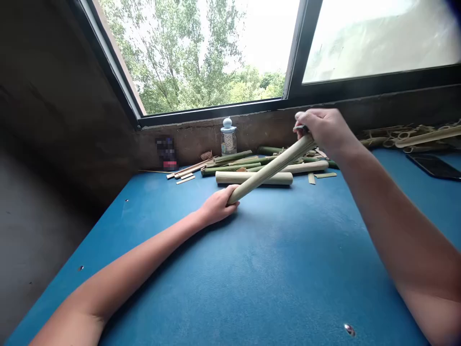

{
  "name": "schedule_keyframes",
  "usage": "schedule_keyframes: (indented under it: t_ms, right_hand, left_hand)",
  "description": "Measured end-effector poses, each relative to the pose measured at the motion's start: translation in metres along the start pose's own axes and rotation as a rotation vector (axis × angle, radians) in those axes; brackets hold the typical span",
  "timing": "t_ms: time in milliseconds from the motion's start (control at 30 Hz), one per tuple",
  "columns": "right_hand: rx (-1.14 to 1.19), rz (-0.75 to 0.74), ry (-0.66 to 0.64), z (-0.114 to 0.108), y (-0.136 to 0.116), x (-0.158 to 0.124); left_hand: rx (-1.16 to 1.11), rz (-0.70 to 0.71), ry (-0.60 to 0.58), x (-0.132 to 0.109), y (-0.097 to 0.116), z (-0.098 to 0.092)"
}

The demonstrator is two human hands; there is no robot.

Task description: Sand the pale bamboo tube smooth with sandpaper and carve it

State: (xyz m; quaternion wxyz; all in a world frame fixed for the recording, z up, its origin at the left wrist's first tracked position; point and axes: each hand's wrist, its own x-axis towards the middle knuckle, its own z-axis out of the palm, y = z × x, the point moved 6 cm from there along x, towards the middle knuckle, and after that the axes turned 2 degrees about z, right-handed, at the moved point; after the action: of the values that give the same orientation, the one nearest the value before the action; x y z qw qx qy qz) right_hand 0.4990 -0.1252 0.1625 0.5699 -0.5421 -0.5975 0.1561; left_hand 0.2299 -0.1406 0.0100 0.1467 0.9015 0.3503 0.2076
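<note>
A pale, peeled bamboo pole (pixel 272 168) slants up to the right over the blue table. My left hand (pixel 219 204) is wrapped round its lower, nearer end, close to the tabletop. At the raised far end, my right hand (pixel 320 127) is closed in a pinch on a small, dark and greyish thing whose kind I cannot make out. That hand is against or just over the pole's tip; its fingertips are partly hidden. Behind the pole, a thicker pale bamboo tube (pixel 284 179) lies crosswise on the table.
Green bamboo pieces (pixel 230 168) and thin strips (pixel 185 178) lie along the back wall. A blue-lidded jar (pixel 228 139) stands behind them, under the window. To the right are a black phone (pixel 435 166) and a heap of bamboo scraps (pixel 425 137). Screws dot the blue table (pixel 252 278).
</note>
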Motion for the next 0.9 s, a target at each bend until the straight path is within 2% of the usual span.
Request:
schedule_keyframes:
  t_ms: [100,200,300,433,567,667,800,900]
  right_hand:
    - [0.019,0.179,-0.116,0.011,0.027,0.003]
    - [0.135,0.312,-0.166,0.024,0.039,0.0]
    - [0.186,0.322,-0.154,0.036,0.039,-0.002]
    - [0.157,0.349,-0.136,0.042,0.05,-0.002]
    - [0.111,0.413,-0.178,0.046,0.068,0.0]
    - [0.076,0.403,-0.173,0.042,0.075,0.003]
    - [0.067,0.344,-0.086,0.021,0.073,0.012]
    - [0.102,0.348,-0.076,0.006,0.069,0.017]
  left_hand:
    - [-0.004,-0.146,0.106,-0.003,-0.005,-0.006]
    - [0.017,-0.23,0.152,-0.005,-0.01,-0.01]
    - [0.06,-0.254,0.173,-0.006,-0.013,-0.014]
    - [0.241,-0.257,0.155,-0.01,-0.013,-0.016]
    - [0.37,-0.209,0.103,-0.012,-0.01,-0.013]
    - [0.387,-0.158,0.074,-0.011,-0.008,-0.011]
    - [0.449,-0.024,0.025,-0.01,-0.002,-0.008]
    - [0.507,0.095,-0.065,-0.01,0.007,-0.003]
